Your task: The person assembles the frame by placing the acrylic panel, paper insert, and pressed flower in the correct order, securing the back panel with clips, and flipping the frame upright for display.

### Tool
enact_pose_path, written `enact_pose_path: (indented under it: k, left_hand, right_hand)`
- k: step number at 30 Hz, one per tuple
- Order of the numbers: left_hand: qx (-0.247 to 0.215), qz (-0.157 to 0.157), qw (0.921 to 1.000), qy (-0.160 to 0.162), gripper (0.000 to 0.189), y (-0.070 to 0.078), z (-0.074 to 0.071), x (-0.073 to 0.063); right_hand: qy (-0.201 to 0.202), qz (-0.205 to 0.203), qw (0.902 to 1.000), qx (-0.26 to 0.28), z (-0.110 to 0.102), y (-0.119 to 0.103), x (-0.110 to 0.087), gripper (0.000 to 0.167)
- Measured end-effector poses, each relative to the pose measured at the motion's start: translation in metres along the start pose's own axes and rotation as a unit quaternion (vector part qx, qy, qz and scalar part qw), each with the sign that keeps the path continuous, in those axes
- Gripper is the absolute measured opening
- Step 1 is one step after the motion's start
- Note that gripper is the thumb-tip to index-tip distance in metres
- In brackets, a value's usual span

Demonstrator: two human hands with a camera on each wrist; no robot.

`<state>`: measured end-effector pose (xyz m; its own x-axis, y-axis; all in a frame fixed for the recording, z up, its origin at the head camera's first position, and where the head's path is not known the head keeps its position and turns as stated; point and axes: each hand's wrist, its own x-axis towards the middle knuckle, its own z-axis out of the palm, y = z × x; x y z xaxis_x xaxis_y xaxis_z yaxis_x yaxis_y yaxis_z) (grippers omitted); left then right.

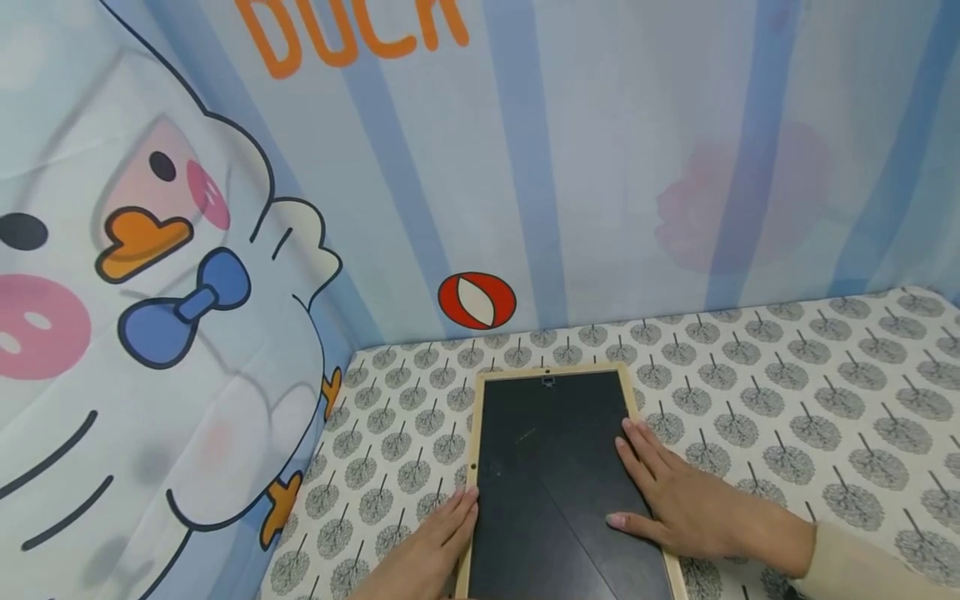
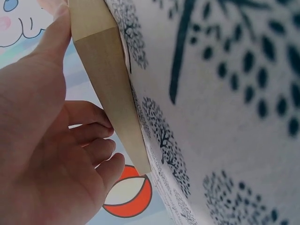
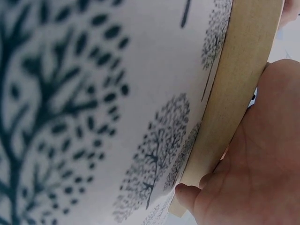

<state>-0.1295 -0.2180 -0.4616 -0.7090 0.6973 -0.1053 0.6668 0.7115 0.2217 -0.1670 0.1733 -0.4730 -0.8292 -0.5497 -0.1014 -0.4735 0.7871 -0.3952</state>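
A picture frame (image 1: pixel 476 433) of pale wood lies face down on the patterned cloth, its black backing board (image 1: pixel 555 475) uppermost. A small metal hanger (image 1: pixel 548 382) sits at its far edge. My left hand (image 1: pixel 427 546) rests along the left side, fingers extended; in the left wrist view its fingertips touch the outer face of the wooden edge (image 2: pixel 110 93). Across from it, my right hand (image 1: pixel 690 504) lies on the right side, with the thumb on the backing and the fingers spread along the rail. The near end is cut off by the head view.
White cloth (image 1: pixel 787 400) printed with grey trees covers the table around the frame. Behind stands a blue striped fabric backdrop (image 1: pixel 600 167) with a printed red ball (image 1: pixel 477 300). A large printed duck (image 1: pixel 247 400) fills the left side.
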Motion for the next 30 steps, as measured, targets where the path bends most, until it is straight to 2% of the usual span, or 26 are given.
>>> enact_pose_path:
  k: [5, 13, 18, 23, 30]
  left_hand:
    - [-0.011, 0.021, 0.9997, 0.008, 0.102, -0.005, 0.004, -0.001]
    - [-0.027, 0.016, 0.9995, 0.000, 0.101, -0.005, 0.002, 0.001]
    - [-0.015, 0.035, 0.9992, 0.008, 0.098, -0.008, 0.003, 0.001]
    - [0.017, 0.056, 0.9982, 0.013, 0.098, -0.008, 0.002, 0.002]
    - [0.116, 0.061, 0.9914, -0.004, 0.100, -0.005, -0.006, 0.010]
  right_hand:
    - [-0.013, 0.007, 0.9999, 0.006, 0.002, 0.000, -0.001, 0.101]
    - [-0.015, 0.006, 0.9999, -0.005, -0.001, 0.000, 0.000, 0.101]
    - [-0.020, 0.008, 0.9998, 0.005, 0.001, -0.001, 0.000, 0.101]
    - [-0.024, 0.009, 0.9996, 0.011, 0.003, -0.001, -0.001, 0.101]
    - [-0.017, 0.011, 0.9998, 0.003, -0.001, -0.001, 0.000, 0.100]
